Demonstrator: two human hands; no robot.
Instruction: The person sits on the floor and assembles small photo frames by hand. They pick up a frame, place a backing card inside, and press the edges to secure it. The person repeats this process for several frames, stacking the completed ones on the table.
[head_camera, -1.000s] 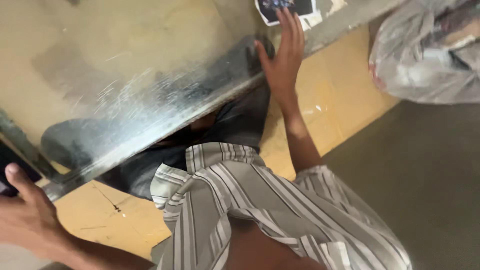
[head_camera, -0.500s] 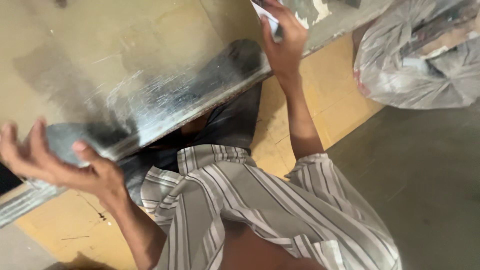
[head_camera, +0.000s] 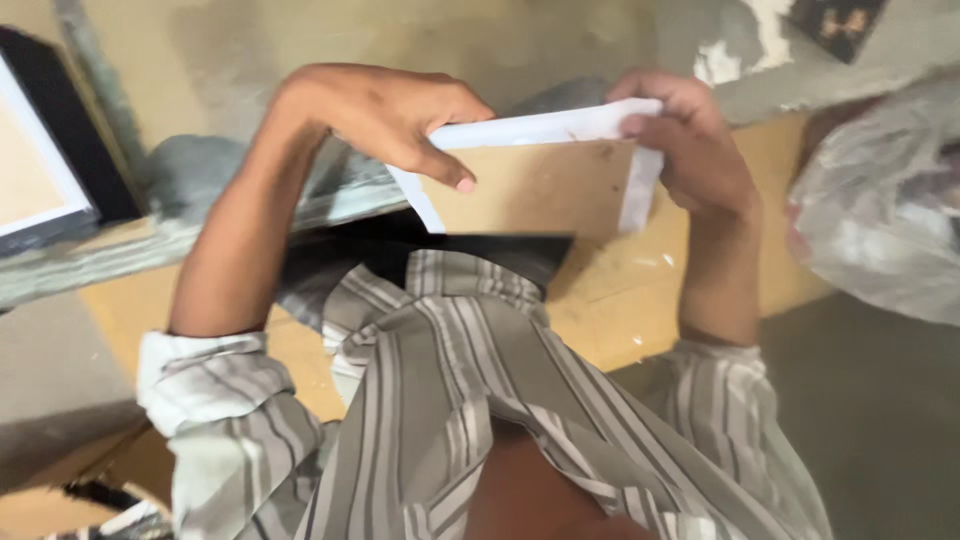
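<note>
Both hands have come together since half a second ago, when the left one hovered spread near the metal ledge and the right one reached up alone at the wall; now they share one thing in front of the chest. From the head camera, the left hand (head_camera: 385, 115) sits at about 11 o'clock, fingers curled over the top edge of a white-edged picture frame (head_camera: 530, 185) with a brown backing board, its thumb pressed on the board. At 1 o'clock the right hand (head_camera: 690, 150) closes around the frame's upper right corner, fingers wrapped over the white rim. Held between them, the frame lies just above the collar of the striped shirt (head_camera: 450, 400). Behind it runs a worn metal ledge (head_camera: 120, 250) over a tan board (head_camera: 620, 300). At 9 o'clock a black frame (head_camera: 50, 170) leans, and at 3 o'clock lies a crumpled clear plastic bag (head_camera: 880, 210).
</note>
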